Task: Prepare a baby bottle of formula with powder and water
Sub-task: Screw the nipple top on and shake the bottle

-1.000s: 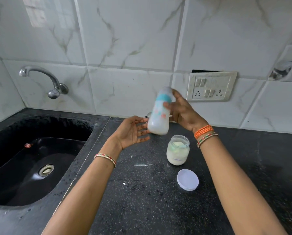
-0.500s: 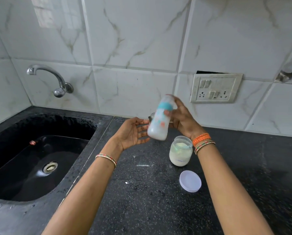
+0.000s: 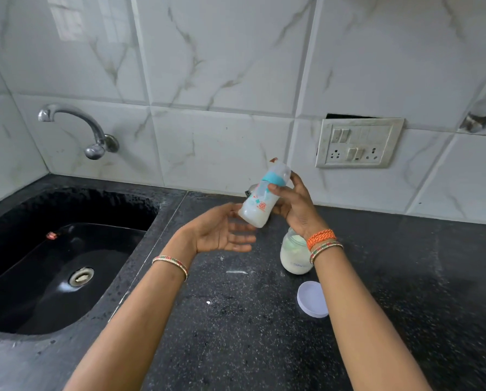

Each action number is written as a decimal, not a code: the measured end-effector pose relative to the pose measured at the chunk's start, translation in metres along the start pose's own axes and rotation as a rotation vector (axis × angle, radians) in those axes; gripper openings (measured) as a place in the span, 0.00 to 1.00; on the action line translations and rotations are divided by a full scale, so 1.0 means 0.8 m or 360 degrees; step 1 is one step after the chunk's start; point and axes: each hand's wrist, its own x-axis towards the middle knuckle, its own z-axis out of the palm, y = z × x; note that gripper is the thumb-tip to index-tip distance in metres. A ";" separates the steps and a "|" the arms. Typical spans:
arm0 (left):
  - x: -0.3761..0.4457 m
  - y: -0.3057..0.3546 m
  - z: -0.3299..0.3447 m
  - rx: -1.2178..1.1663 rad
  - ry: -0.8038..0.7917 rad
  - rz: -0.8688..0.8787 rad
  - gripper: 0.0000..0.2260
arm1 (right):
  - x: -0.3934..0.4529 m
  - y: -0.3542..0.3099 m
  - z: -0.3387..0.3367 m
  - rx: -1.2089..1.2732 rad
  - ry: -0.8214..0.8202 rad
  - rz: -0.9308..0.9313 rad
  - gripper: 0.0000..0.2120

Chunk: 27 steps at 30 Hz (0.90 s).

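Note:
My right hand (image 3: 295, 206) grips a baby bottle (image 3: 260, 203) with a teal collar and clear cap, tilted with its top toward the wall and milky white liquid in its base. My left hand (image 3: 222, 230) is open, palm up, just below and left of the bottle's base, fingers spread and blurred. An open glass jar of white powder (image 3: 294, 255) stands on the black counter (image 3: 236, 320) right under my right wrist. Its round white lid (image 3: 312, 299) lies flat in front of it.
A black sink (image 3: 52, 263) with a metal drain fills the left side, under a chrome wall tap (image 3: 81, 128). A switch and socket plate (image 3: 358, 142) sits on the marble tiles. A small metal object shows behind the bottle, mostly hidden.
The bottle has stayed in my right hand, shifting slightly and tilting as it is shaken. My left hand stays open beneath it. The camera has moved a little.

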 end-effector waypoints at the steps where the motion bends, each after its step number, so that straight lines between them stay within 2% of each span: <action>1: 0.000 -0.003 0.002 -0.0028 -0.0059 -0.0087 0.17 | 0.001 0.001 0.000 0.0035 0.0019 -0.0002 0.36; 4: 0.002 -0.008 0.012 -0.0136 -0.0060 -0.0009 0.19 | -0.002 0.002 0.008 -0.0050 0.0084 -0.0038 0.42; 7: 0.006 -0.013 0.015 -0.0137 0.0059 0.0228 0.15 | -0.006 0.002 0.015 -0.0528 0.0102 -0.0217 0.46; 11: 0.006 -0.021 0.013 -0.0172 0.0068 0.0331 0.16 | -0.011 -0.016 0.022 -0.1085 0.0049 -0.0394 0.45; 13: 0.007 -0.023 0.013 -0.0111 0.0043 0.0357 0.14 | -0.011 -0.027 0.022 -0.1217 0.0146 -0.0510 0.42; 14: 0.007 -0.024 0.013 -0.0099 0.0036 0.0376 0.13 | -0.012 -0.035 0.024 -0.1134 0.0307 -0.0613 0.39; 15: 0.006 -0.023 0.011 -0.0103 0.0046 0.0403 0.12 | -0.011 -0.042 0.026 -0.0846 0.0537 -0.0695 0.37; 17: 0.004 -0.017 0.003 -0.0125 0.0100 0.0427 0.13 | -0.012 -0.061 0.041 0.0198 0.0985 -0.0828 0.33; 18: 0.003 -0.014 -0.002 -0.0134 0.0122 0.0411 0.14 | -0.014 -0.067 0.048 0.0634 0.1130 -0.0872 0.31; 19: 0.001 -0.012 -0.006 -0.0133 0.0136 0.0381 0.14 | -0.018 -0.068 0.054 0.0801 0.1197 -0.0869 0.30; 20: 0.000 -0.011 -0.011 -0.0118 0.0155 0.0343 0.14 | -0.021 -0.066 0.055 0.0650 0.1146 -0.0801 0.30; 21: -0.001 -0.011 -0.013 -0.0097 0.0176 0.0307 0.12 | -0.024 -0.063 0.053 0.0290 0.0936 -0.0714 0.30; 23: 0.001 -0.011 -0.015 -0.0064 0.0210 0.0270 0.10 | -0.038 -0.045 0.050 -0.0537 0.0259 -0.0386 0.32; 24: 0.002 -0.012 -0.015 -0.0056 0.0217 0.0268 0.09 | -0.041 -0.036 0.042 -0.0712 0.0094 -0.0311 0.31; 25: 0.004 -0.013 -0.014 -0.0060 0.0222 0.0270 0.09 | -0.046 -0.037 0.042 -0.0593 0.0129 -0.0375 0.29; 26: 0.005 -0.014 -0.013 -0.0072 0.0226 0.0268 0.09 | -0.045 -0.043 0.045 -0.0300 0.0328 -0.0504 0.26; 27: 0.006 -0.016 -0.012 -0.0083 0.0230 0.0259 0.09 | -0.046 -0.048 0.048 0.0122 0.0644 -0.0581 0.25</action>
